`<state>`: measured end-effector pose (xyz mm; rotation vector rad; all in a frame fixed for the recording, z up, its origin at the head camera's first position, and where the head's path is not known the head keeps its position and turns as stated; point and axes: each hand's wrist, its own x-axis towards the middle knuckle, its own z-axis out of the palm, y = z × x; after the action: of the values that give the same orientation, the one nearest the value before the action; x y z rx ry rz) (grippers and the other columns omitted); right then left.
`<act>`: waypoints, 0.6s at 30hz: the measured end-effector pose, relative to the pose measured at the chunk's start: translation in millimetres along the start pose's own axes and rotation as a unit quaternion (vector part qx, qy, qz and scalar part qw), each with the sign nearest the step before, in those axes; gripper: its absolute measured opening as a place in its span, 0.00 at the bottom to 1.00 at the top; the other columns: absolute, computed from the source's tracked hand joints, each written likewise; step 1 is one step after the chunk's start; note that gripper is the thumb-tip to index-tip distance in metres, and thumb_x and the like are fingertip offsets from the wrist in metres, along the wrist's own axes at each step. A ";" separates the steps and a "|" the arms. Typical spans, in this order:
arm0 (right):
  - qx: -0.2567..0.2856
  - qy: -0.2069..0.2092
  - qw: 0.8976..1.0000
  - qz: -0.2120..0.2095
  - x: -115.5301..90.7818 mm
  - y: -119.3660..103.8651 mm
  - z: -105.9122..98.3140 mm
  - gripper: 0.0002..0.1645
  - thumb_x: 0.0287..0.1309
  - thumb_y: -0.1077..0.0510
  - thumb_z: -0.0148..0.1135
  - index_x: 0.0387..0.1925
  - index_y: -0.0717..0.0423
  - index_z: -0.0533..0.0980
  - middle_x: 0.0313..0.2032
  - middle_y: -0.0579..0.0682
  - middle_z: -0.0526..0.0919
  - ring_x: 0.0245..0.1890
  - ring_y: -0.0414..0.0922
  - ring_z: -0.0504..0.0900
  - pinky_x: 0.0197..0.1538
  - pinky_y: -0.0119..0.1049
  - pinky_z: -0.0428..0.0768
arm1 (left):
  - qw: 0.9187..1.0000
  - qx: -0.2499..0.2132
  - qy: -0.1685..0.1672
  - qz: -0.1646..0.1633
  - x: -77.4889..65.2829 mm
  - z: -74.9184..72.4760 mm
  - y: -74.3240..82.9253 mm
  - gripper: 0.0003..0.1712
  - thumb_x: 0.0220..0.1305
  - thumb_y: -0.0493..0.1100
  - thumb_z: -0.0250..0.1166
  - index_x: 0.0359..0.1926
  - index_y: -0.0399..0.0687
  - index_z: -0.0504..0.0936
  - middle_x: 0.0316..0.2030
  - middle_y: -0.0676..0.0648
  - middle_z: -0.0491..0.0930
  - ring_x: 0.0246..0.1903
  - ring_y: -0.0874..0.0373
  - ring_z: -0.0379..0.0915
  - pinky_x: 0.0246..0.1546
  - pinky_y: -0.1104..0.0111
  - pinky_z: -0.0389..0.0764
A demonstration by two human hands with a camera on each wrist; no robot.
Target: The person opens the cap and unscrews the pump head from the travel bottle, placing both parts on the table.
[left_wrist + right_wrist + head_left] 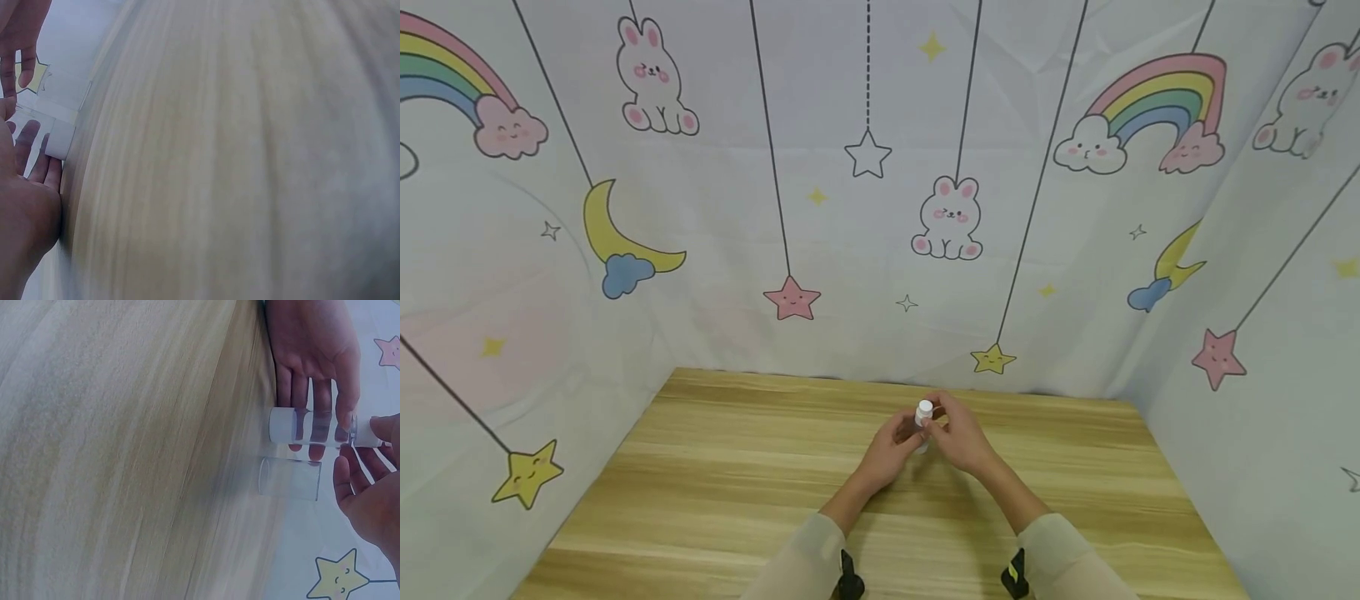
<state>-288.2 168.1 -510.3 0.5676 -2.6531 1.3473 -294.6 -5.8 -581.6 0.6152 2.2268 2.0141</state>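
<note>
A small clear bottle with a white top (924, 408) is upright on the wooden table between the two hands. My left hand (883, 457) holds its see-through body, thumb on the near side and fingers visible through it in the right wrist view. My right hand (962, 437) pinches the white upper part between thumb and fingers. The bottle's white base (282, 425) sits low by the tabletop, and it also shows as a white base (60, 139) in the left wrist view. Beside the bottle, on the right hand's side, stands a clear cylindrical cap (290, 479).
The wood-grain table (737, 500) ends at a pale printed cloth (850, 333) close behind the hands. More cloth encloses the left and right sides. Dark wrist straps (848, 575) sit on both sleeves.
</note>
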 end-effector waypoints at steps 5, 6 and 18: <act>0.001 -0.001 1.000 0.001 0.0 -1.7 -0.2 0.14 0.72 0.66 0.65 0.56 0.57 0.77 0.49 0.49 0.84 0.52 0.49 0.83 0.43 0.37 0.83 | 1.000 0.003 -0.001 0.000 -0.1 0.0 0.5 0.20 0.81 0.47 0.61 0.67 0.47 0.76 0.66 0.44 0.79 0.69 0.47 0.73 0.72 0.49 0.72; 0.001 -0.001 1.000 0.001 -0.2 -1.9 -0.1 0.14 0.72 0.66 0.65 0.56 0.57 0.77 0.49 0.49 0.83 0.52 0.49 0.83 0.43 0.37 0.83 | 1.000 0.003 -0.001 -0.001 -0.3 0.1 0.5 0.20 0.81 0.47 0.61 0.67 0.47 0.76 0.66 0.44 0.79 0.69 0.47 0.73 0.72 0.49 0.72; -0.011 0.005 1.000 -0.003 -2.7 -1.4 1.4 0.15 0.74 0.65 0.64 0.58 0.59 0.76 0.51 0.50 0.83 0.51 0.48 0.82 0.43 0.37 0.83 | 1.000 0.003 0.003 -0.001 -0.7 0.2 0.6 0.19 0.81 0.48 0.62 0.66 0.49 0.77 0.66 0.45 0.79 0.70 0.47 0.72 0.72 0.49 0.72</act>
<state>-285.0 167.0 -510.8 0.5654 -2.6533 1.3128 -293.7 -5.8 -581.2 0.6071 2.2355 2.0120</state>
